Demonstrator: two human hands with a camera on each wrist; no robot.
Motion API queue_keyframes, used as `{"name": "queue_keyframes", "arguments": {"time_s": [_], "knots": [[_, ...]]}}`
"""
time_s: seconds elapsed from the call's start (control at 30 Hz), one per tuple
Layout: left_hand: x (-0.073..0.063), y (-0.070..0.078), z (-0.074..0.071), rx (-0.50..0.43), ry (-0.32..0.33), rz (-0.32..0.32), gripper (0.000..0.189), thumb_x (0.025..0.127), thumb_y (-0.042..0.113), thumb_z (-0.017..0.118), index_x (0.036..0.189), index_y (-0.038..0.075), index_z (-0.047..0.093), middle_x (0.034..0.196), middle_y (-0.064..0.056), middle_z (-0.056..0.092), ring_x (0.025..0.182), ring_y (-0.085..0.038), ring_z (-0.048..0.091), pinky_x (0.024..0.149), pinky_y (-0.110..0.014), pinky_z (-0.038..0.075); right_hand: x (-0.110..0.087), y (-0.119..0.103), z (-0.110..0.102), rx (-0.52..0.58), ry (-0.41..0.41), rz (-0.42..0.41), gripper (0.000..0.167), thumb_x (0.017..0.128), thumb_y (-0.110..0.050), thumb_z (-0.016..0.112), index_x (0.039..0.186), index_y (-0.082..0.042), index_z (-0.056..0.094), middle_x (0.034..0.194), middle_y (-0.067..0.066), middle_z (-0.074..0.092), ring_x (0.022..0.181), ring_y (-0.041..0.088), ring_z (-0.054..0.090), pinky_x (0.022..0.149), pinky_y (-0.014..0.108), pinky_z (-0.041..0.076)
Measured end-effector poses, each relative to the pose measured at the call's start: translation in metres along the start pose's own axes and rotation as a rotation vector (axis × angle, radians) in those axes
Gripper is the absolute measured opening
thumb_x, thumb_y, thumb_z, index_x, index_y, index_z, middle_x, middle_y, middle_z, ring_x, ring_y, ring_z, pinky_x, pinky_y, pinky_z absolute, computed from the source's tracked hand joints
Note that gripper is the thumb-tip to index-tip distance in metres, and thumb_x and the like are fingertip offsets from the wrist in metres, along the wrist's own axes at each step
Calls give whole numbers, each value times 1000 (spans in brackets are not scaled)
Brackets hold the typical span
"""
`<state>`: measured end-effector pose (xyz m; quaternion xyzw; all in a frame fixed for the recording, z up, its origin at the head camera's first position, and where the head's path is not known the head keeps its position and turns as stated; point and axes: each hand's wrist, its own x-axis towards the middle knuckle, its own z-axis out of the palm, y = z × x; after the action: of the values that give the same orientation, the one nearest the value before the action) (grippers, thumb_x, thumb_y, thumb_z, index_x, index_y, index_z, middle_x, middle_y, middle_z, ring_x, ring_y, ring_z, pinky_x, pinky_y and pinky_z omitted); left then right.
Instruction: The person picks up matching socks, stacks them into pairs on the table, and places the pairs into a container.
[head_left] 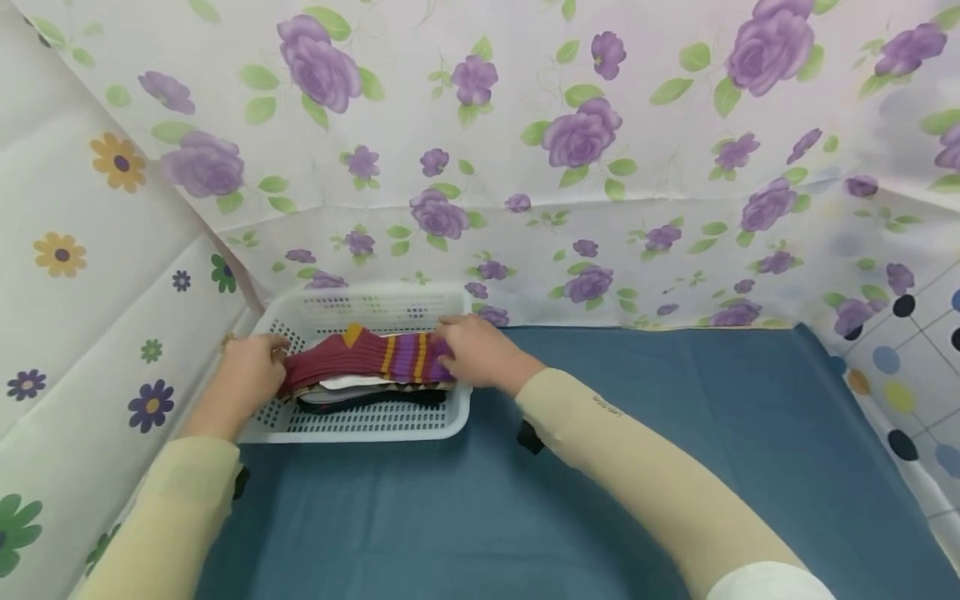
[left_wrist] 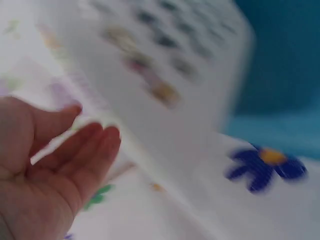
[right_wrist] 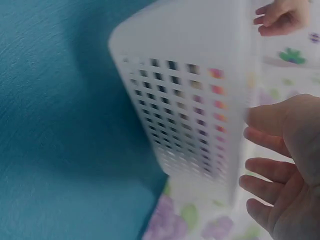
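Observation:
A white perforated plastic basket (head_left: 420, 432) stands at the back left of the blue surface. On top of the pile inside lies a maroon ribbed sock (head_left: 337, 358) with a yellow heel and purple and yellow stripes. White, patterned and black socks (head_left: 375, 402) lie folded beneath it. My left hand (head_left: 251, 375) is over the basket's left end, fingers at the maroon sock's plain end. My right hand (head_left: 480, 354) reaches over the right rim, fingertips by the striped end. Both wrist views show loosely bent fingers with no sock visible between them; contact is unclear.
A blue cloth (head_left: 600, 467) covers the work surface. Behind it hangs a white sheet (head_left: 525, 208) with purple roses, and a flower-printed sheet (head_left: 90, 333) stands close on the left. To the right is a dotted, tiled-pattern sheet (head_left: 915, 367).

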<state>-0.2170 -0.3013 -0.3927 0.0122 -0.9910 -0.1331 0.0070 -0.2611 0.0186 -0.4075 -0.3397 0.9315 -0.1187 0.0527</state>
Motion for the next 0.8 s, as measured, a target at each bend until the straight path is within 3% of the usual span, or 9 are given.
{"name": "queue_keyframes", "arguments": {"time_s": [0.1, 0.2, 0.27, 0.4, 0.5, 0.6, 0.8], "knots": [[-14, 29, -9, -71, 182, 1, 32, 93, 6, 45, 122, -2, 58, 114, -28, 61, 89, -41, 62, 93, -58, 41, -20, 10, -21, 16, 64, 1, 37, 92, -29, 59, 126, -15, 60, 147, 11, 39, 131, 25, 44, 109, 44, 35], [-30, 62, -17, -148, 336, 50, 36, 95, 10, 47, 129, 1, 53, 126, -26, 56, 100, -40, 60, 82, -55, 48, -47, 21, -44, -27, 138, 21, 40, 92, -31, 59, 129, -17, 57, 150, 11, 35, 139, 27, 32, 114, 48, 25], [-39, 83, -20, -195, 416, 101, 38, 96, 13, 49, 132, 1, 50, 133, -24, 50, 119, -40, 50, 95, -57, 42, -69, 28, -60, -58, 197, 39, 43, 91, -33, 60, 132, -19, 54, 151, 10, 33, 140, 28, 29, 115, 49, 21], [-56, 115, -23, -224, 537, 215, 43, 95, 17, 53, 135, 3, 47, 142, -21, 42, 134, -38, 37, 107, -56, 32, -121, 39, -77, -72, 369, 58, 48, 90, -32, 62, 135, -20, 50, 151, 9, 32, 141, 30, 27, 114, 52, 21], [-68, 134, -23, -215, 588, 274, 47, 95, 20, 54, 138, 6, 44, 145, -19, 39, 138, -36, 31, 112, -53, 26, -161, 46, -81, -71, 504, 74, 52, 87, -29, 67, 136, -19, 50, 150, 9, 35, 140, 31, 29, 112, 55, 22], [-76, 152, -20, -225, 596, 305, 51, 95, 23, 53, 142, 8, 39, 149, -16, 35, 142, -32, 24, 115, -51, 21, -197, 53, -84, -72, 595, 117, 57, 83, -26, 71, 136, -18, 51, 149, 11, 36, 139, 32, 31, 112, 57, 22], [-86, 184, 6, -199, 514, 340, 59, 98, 33, 48, 148, 11, 27, 155, -11, 22, 146, -27, 11, 114, -51, 21, -241, 64, -82, -78, 642, 244, 66, 79, -22, 75, 138, -14, 47, 151, 11, 31, 142, 32, 25, 114, 57, 13]]}}
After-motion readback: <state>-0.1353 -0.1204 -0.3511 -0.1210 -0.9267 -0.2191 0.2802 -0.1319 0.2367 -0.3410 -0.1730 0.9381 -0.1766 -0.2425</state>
